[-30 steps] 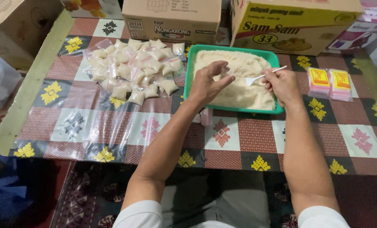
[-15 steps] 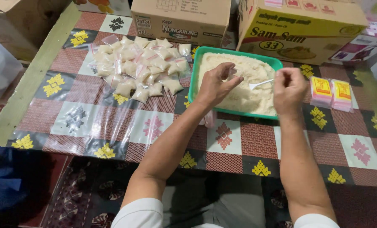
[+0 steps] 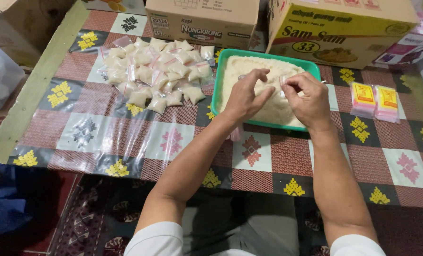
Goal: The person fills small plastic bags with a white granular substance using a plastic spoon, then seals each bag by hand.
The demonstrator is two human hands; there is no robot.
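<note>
both hands pinching sm clear bag (image 3: 281, 81) over green tray (image 3: 219, 76) of powder: left hand (image 3: 246, 95), right hand (image 3: 307, 98); filled bags (image 3: 155, 75) lying at 10 o'clock.

Glossy plastic tray (image 3: 218, 71) — grainy matt powder (image 3: 273, 106)

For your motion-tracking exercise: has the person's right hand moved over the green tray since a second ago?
Yes. The right hand has shifted leftward over the green tray, from its right edge toward the middle, closing on the left hand.

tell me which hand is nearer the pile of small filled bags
Left. The left hand is over the green tray, just right of the pile of small filled bags. The right hand is farther right, over the tray's far side.
</note>
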